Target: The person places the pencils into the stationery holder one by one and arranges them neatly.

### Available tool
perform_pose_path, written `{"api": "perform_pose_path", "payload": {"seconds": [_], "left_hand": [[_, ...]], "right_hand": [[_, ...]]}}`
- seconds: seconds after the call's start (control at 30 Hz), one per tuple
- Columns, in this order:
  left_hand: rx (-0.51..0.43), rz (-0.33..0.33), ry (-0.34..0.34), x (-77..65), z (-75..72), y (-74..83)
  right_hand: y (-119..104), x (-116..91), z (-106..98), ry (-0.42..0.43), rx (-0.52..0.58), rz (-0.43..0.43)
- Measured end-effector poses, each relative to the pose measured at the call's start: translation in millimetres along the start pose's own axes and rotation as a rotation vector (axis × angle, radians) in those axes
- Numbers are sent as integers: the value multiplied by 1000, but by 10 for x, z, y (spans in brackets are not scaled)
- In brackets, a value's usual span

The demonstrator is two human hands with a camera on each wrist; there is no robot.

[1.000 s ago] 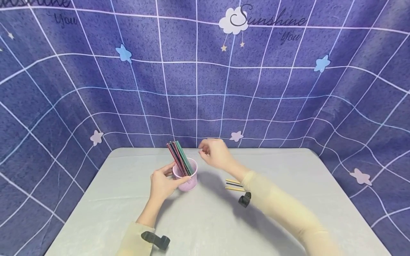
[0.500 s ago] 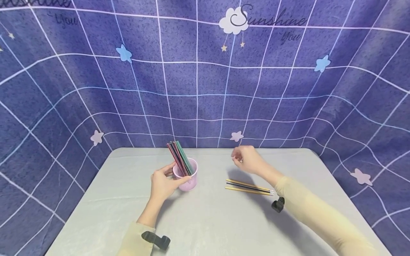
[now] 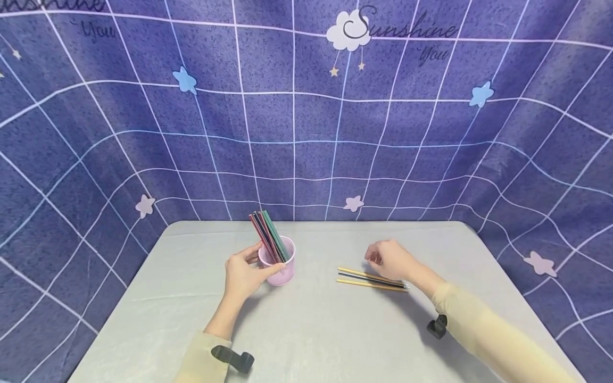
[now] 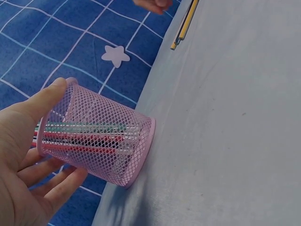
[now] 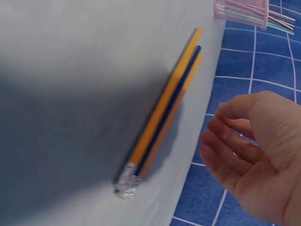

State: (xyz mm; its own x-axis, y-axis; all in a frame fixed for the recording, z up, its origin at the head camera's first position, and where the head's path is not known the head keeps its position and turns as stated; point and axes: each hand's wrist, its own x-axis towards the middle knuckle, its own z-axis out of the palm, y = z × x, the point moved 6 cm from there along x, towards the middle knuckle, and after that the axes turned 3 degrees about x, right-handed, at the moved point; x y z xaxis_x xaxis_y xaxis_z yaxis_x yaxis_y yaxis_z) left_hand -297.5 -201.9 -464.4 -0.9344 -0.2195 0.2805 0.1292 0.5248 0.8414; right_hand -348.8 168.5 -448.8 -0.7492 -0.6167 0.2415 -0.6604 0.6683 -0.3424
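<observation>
My left hand (image 3: 244,274) grips a pink mesh pencil cup (image 4: 101,134) by its rim, thumb on the near side and fingers around the other. Several pencils (image 3: 269,236), red, dark and green, lean to the left inside the cup. On the right, two yellow pencils and a dark one (image 5: 167,108) lie side by side on the table, with silvery ends toward the right. Just above them hovers my right hand (image 3: 394,260), its fingers loosely bent and holding nothing, as the right wrist view (image 5: 254,155) shows.
Both hands work over a light grey table (image 3: 306,330). Behind its far edge hangs a blue-purple grid-patterned cloth (image 3: 306,122) with stars. Each sleeve carries a black wrist strap with a small camera (image 3: 234,359).
My right hand has moved away from the cup, to the right and nearer, down toward the pencils on the table. My left hand and the cup have stayed put.
</observation>
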Motion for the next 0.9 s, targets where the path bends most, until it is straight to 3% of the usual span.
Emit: {"api": "perform_pose_path", "payload": {"seconds": [0.23,0.57,0.9], "left_hand": [[1,6,-12,0,13,6],[22,41,7,-19,16,19],[29,31,41,-19,17,32]], "right_hand": [[0,-116,197,-99,9,8],[-64,-125,293,-90,-20,-95],[-1,-105,305,-100,46,-41]]}}
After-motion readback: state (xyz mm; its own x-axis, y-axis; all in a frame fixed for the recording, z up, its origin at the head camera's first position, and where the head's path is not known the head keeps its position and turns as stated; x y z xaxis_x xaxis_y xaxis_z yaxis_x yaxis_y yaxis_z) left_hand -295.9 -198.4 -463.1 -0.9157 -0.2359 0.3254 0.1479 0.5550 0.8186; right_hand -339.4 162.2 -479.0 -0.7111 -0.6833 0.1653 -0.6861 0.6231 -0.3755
